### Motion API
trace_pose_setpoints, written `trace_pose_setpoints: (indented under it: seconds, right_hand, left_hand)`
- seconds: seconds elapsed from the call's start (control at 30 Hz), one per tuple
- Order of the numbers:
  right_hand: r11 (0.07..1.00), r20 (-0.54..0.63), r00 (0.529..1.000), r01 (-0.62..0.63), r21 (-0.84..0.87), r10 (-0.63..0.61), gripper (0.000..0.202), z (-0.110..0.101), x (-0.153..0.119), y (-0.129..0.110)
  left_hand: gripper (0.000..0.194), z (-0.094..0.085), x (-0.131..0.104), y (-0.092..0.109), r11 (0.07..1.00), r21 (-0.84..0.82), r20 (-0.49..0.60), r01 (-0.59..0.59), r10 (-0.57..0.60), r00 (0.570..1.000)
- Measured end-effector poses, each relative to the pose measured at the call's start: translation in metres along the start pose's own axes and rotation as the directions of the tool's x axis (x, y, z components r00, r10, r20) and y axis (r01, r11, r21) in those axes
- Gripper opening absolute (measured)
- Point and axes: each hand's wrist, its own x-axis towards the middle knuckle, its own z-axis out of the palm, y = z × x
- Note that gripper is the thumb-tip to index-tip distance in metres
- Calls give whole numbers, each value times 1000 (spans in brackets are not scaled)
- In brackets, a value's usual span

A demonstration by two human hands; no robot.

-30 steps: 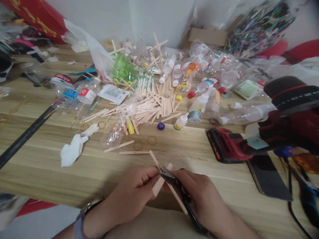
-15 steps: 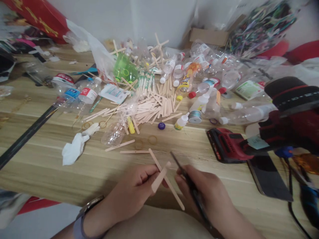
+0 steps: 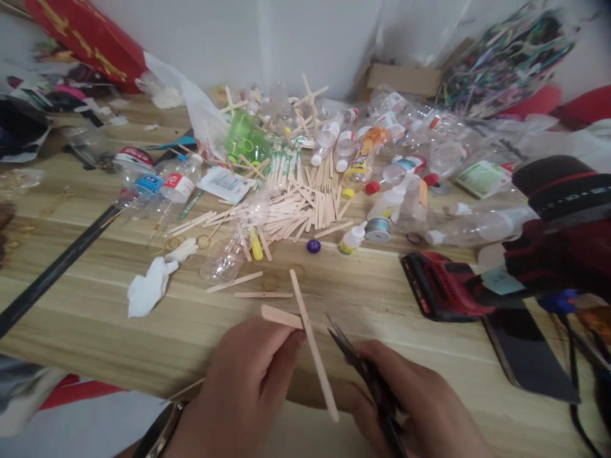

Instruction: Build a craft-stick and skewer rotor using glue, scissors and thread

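Two wooden craft sticks (image 3: 312,346) cross each other, pinched between the thumb and fingers of my left hand (image 3: 252,369) near the table's front edge. The longer stick runs up and down, and the shorter piece points left from it. My right hand (image 3: 420,401) is wrapped round dark scissors (image 3: 356,359), whose blades are slightly apart and point up and left, just right of the long stick. Two loose sticks (image 3: 263,295) lie on the table beyond my left hand.
A heap of craft sticks (image 3: 291,213) lies mid-table among plastic bottles (image 3: 482,226). At the right are a red and black power tool (image 3: 449,286) and a phone (image 3: 529,350). Crumpled tissue (image 3: 150,286) and a long black bar (image 3: 62,264) lie at the left.
My left hand has turned, so the short piece now points left and the long stick is steeper. The scissors have opened slightly. The view has shifted a little.
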Motion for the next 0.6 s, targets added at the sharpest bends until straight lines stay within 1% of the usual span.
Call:
trace_pose_setpoints:
  seconds: [0.17,0.37,0.6]
  right_hand:
    - [1000,40,999,12,8,-12,11,11,5,-5]
    - [997,98,994,49,60,-55,19,12,9,-2]
    - [997,108,992,72,-7,-71,20,13,12,-2]
  left_hand:
    - [27,1,-2,-3,992,81,-56,-100,105,993]
    - [30,4,0,-2,982,59,-162,-182,189,969]
    - [28,5,3,-4,957,108,-190,-271,287,939]
